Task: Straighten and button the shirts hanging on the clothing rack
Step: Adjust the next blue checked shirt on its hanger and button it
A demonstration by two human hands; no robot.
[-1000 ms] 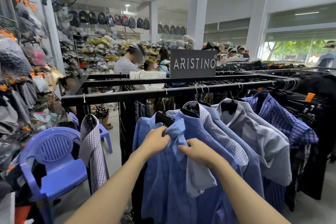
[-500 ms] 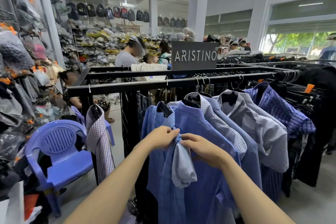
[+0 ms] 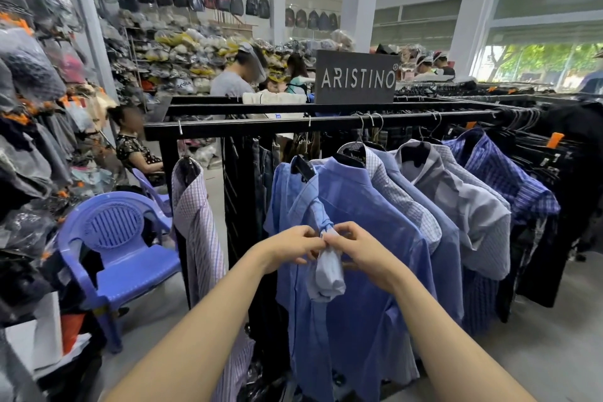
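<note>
A blue shirt hangs on a black hanger from the black clothing rack, facing me. My left hand and my right hand meet at its front placket, a little below the collar. Both pinch the fabric edges together, fingertips almost touching. A pale lining flap of the placket hangs folded out just under my fingers. Behind it hang a checked shirt, a grey shirt and a dark blue plaid shirt. A lilac checked shirt hangs alone at the rack's left end.
A blue plastic chair stands left of the rack, a seated person behind it. Bagged goods crowd the left wall. An ARISTINO sign stands on the rack; people stand beyond it. Dark trousers fill the rack's right side.
Both hands have slid down from the collar to a lower spot on the placket and closed in on each other. The view has moved nearer to the shirt.
</note>
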